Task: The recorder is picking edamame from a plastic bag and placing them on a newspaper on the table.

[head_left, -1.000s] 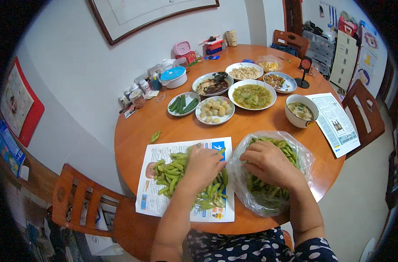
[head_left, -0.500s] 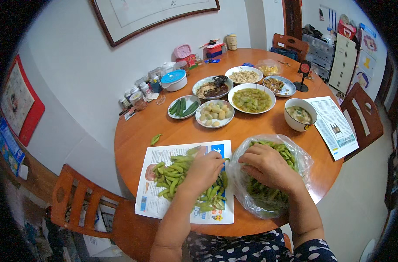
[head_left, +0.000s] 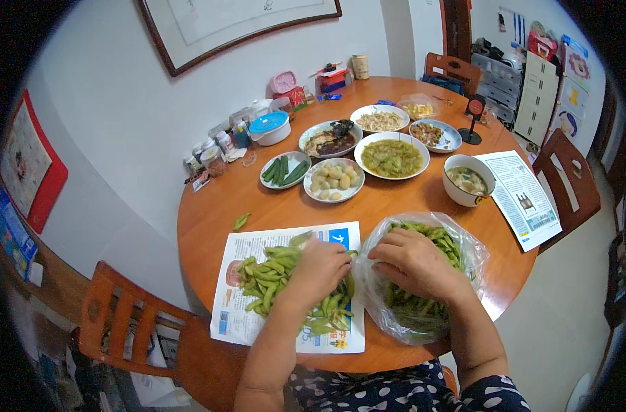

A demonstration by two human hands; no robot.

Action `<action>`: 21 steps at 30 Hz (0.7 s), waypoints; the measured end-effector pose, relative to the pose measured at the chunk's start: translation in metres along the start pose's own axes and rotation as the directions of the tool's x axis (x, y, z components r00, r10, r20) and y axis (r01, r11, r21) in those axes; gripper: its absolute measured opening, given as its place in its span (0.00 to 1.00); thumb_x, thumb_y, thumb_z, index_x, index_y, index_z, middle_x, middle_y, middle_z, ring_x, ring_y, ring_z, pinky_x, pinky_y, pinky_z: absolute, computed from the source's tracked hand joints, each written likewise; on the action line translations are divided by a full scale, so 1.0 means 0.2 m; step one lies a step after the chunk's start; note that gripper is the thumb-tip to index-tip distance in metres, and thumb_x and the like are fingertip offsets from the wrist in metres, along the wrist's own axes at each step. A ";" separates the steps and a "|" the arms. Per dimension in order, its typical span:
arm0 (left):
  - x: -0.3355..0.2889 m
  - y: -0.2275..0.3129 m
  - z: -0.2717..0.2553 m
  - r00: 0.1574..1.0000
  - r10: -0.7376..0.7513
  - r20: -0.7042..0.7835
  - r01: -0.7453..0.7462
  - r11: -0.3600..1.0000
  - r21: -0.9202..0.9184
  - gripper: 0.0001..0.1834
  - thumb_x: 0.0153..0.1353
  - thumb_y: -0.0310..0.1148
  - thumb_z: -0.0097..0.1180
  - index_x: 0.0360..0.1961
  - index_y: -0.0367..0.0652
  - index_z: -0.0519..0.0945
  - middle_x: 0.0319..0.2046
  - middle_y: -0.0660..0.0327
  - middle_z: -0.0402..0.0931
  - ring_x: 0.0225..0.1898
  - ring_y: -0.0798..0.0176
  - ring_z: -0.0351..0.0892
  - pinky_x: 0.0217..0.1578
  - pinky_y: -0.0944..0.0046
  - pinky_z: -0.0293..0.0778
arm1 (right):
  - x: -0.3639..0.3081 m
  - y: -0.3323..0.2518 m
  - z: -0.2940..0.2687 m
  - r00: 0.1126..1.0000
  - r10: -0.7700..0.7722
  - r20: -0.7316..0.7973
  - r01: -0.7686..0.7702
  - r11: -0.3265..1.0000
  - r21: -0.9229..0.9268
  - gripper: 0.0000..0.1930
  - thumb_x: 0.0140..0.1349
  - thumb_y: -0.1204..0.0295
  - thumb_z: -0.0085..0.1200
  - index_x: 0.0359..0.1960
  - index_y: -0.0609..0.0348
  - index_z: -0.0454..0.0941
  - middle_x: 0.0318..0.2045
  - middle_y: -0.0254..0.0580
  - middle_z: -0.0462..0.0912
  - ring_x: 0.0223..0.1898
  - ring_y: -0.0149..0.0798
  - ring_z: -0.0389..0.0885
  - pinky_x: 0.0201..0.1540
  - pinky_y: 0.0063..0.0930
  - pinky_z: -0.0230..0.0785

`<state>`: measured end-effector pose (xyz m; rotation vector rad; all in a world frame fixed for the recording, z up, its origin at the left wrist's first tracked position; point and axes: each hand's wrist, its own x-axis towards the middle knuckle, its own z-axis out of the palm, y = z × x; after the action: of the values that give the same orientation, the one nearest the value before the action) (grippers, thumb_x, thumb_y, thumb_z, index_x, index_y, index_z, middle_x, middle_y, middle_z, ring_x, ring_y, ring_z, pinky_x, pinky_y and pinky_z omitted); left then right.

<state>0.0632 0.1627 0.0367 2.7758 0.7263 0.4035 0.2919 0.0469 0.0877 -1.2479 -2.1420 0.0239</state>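
Note:
A heap of green soybean pods (head_left: 263,276) lies on a printed newspaper sheet (head_left: 232,312) at the table's near edge. My left hand (head_left: 317,269) is over the right part of this heap, its fingers closed, with the tip of a green pod showing at the fingertips. To the right stands a clear plastic bag (head_left: 479,264), its mouth spread wide, with many more pods (head_left: 447,242) inside. Over the bag's left side is my right hand (head_left: 412,259), fingers bent and pressed together; what they pinch, if anything, is hidden.
Beyond the hands stand a soup bowl (head_left: 457,199), a plate of pale round pieces (head_left: 335,180), a plate of green vegetables (head_left: 285,170) and several other dishes. One loose pod (head_left: 241,221) lies left of them. A second printed sheet (head_left: 522,199) is at the right edge, near a chair (head_left: 567,185).
The whole view has shifted slightly. Both hands keep nearly the same places and poses, the left over the heap and the right over the bag.

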 end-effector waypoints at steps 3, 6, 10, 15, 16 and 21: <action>0.00 0.00 0.00 1.000 0.009 -0.015 -0.009 1.000 0.005 0.11 0.65 0.33 0.63 0.46 0.42 0.88 0.50 0.56 0.83 0.57 0.47 0.79 0.72 0.37 0.62 | 0.00 0.00 0.02 1.000 -0.001 0.013 0.001 1.000 0.019 0.09 0.61 0.70 0.66 0.41 0.55 0.84 0.39 0.44 0.85 0.45 0.53 0.84 0.49 0.47 0.78; 0.00 -0.01 0.00 1.000 -0.002 -0.005 0.002 1.000 0.022 0.11 0.66 0.33 0.63 0.47 0.42 0.88 0.50 0.56 0.83 0.57 0.48 0.79 0.73 0.37 0.60 | 0.00 0.00 0.03 1.000 0.006 0.024 -0.007 1.000 0.017 0.09 0.61 0.70 0.66 0.42 0.55 0.84 0.40 0.44 0.85 0.46 0.53 0.84 0.50 0.47 0.78; 0.00 0.01 -0.02 0.997 0.003 -0.072 -0.005 1.000 -0.028 0.10 0.66 0.31 0.63 0.47 0.42 0.88 0.49 0.55 0.85 0.55 0.48 0.82 0.74 0.36 0.62 | 0.00 -0.01 0.03 1.000 0.000 0.005 0.000 1.000 0.025 0.10 0.61 0.70 0.66 0.43 0.55 0.84 0.40 0.44 0.85 0.45 0.53 0.84 0.50 0.47 0.78; 0.02 0.01 0.01 0.958 0.019 -0.286 -0.069 0.984 -0.165 0.10 0.62 0.25 0.65 0.45 0.41 0.90 0.47 0.55 0.87 0.52 0.50 0.86 0.71 0.40 0.69 | 0.00 -0.01 0.02 1.000 -0.012 0.003 0.012 1.000 0.027 0.12 0.60 0.71 0.67 0.45 0.56 0.84 0.41 0.45 0.85 0.46 0.53 0.85 0.50 0.47 0.79; 0.02 0.02 0.00 0.933 0.048 -0.357 -0.116 0.978 -0.173 0.10 0.61 0.24 0.65 0.43 0.40 0.89 0.47 0.55 0.87 0.51 0.49 0.85 0.64 0.44 0.73 | 0.00 -0.01 0.02 1.000 -0.010 0.001 0.010 1.000 0.026 0.12 0.60 0.71 0.67 0.45 0.56 0.84 0.41 0.45 0.85 0.46 0.53 0.85 0.50 0.47 0.79; 0.02 0.11 -0.07 0.851 0.056 -0.522 -0.221 0.940 -0.259 0.10 0.57 0.20 0.67 0.41 0.39 0.89 0.45 0.55 0.88 0.48 0.49 0.87 0.53 0.53 0.80 | 0.03 -0.06 0.03 0.987 0.032 -0.155 -0.027 0.999 0.033 0.19 0.58 0.72 0.67 0.52 0.56 0.81 0.45 0.46 0.83 0.46 0.53 0.85 0.48 0.45 0.80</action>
<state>0.0709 0.1491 0.0576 2.4331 0.4981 1.2061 0.2782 0.0474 0.0901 -1.2230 -1.9824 -0.0271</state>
